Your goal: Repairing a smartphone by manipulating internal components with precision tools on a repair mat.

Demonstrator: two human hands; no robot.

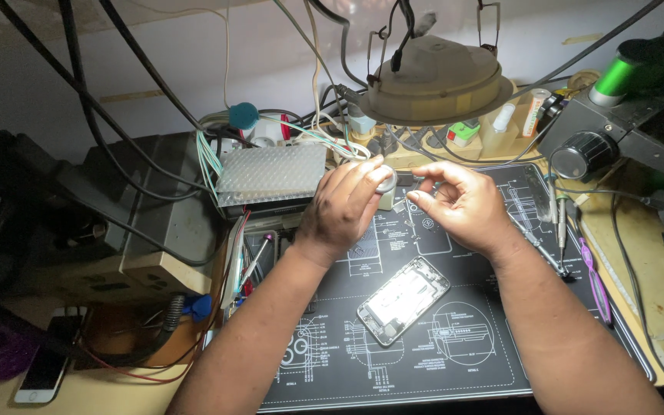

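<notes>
My left hand (343, 209) is closed around a small round container with a silvery lid (385, 182), held above the far part of a black repair mat (424, 361). My right hand (463, 204) hovers just right of it, fingertips pinched near the lid; whether something tiny sits between them I cannot tell. An opened phone frame (404, 299) lies tilted on the mat between my forearms.
A round lamp (436, 81) hangs above the hands. A microscope (639, 115) stands at right, tweezers and tools (593, 269) along the mat's right edge. A grey equipment box (147, 223) and perforated plate (270, 173) sit left. A white phone (42, 369) lies at the bottom left.
</notes>
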